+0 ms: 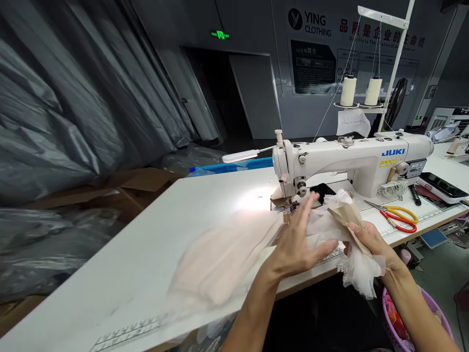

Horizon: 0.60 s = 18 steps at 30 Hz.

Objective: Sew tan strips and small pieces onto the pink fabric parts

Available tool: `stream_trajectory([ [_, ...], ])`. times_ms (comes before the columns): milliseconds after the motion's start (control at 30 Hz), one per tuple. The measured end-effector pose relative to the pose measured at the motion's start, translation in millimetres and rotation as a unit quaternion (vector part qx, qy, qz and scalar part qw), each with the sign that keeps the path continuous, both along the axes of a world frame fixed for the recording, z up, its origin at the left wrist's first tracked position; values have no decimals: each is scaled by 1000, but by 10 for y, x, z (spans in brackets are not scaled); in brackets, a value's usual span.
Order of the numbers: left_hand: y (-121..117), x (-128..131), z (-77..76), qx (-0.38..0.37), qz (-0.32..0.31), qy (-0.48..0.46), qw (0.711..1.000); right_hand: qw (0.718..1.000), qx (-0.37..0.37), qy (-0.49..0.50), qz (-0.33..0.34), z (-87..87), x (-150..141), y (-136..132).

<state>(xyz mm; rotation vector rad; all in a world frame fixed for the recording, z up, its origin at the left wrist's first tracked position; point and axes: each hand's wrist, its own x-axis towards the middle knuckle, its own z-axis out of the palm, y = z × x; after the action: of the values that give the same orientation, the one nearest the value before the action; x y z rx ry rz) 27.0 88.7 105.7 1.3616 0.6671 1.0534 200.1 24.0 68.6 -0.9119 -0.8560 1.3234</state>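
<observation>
My right hand (366, 239) is closed on a bundle of sheer white fabric (361, 269) with a tan piece (348, 217) in it, at the table's front edge. Fingers outstretched, my left hand (298, 242) hovers just in front of the needle area, beside the bundle; its thumb points toward the right hand. A pale pink sheer fabric piece (220, 259), blurred, spreads across the table to the left. The white sewing machine (330, 159) stands behind both hands, its lamp lighting the table. My left hand partly hides the presser foot.
Red and yellow-handled scissors (399, 217) lie right of the bundle. A phone (445, 186) rests farther right. Two thread cones (348, 92) stand on a rack behind the machine. Below the table at right is a purple basket (432, 298) with cloth in it.
</observation>
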Motion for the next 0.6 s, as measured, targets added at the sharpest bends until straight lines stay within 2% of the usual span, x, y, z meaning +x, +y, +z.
stream_trajectory([
  [100, -11, 220, -175, 35, -54, 64, 996, 998, 14, -55, -9, -19, -102, 29],
  [133, -38, 302, -260, 5, -49, 41, 998, 995, 27, -92, -30, -24, -140, 43],
  [200, -129, 443, -409, -88, -20, -73, 993, 974, 69, -190, -103, -36, -218, 76],
  [233, -185, 492, -459, -133, -13, -138, 981, 955, 89, -243, -146, -44, -259, 93],
  [300, -291, 534, -506, -196, -4, -244, 950, 912, 111, -328, -220, -63, -340, 122],
  [367, -358, 506, -507, -227, -4, -297, 928, 881, 108, -385, -251, -81, -409, 131],
  [467, -372, 409, -493, -231, -40, -259, 937, 854, 111, -462, -213, -76, -462, 92],
  [533, -357, 360, -493, -221, -69, -207, 950, 840, 135, -502, -151, -37, -457, 39],
  [600, -350, 345, -503, -206, -70, -191, 957, 835, 161, -518, -87, 30, -432, -12],
])
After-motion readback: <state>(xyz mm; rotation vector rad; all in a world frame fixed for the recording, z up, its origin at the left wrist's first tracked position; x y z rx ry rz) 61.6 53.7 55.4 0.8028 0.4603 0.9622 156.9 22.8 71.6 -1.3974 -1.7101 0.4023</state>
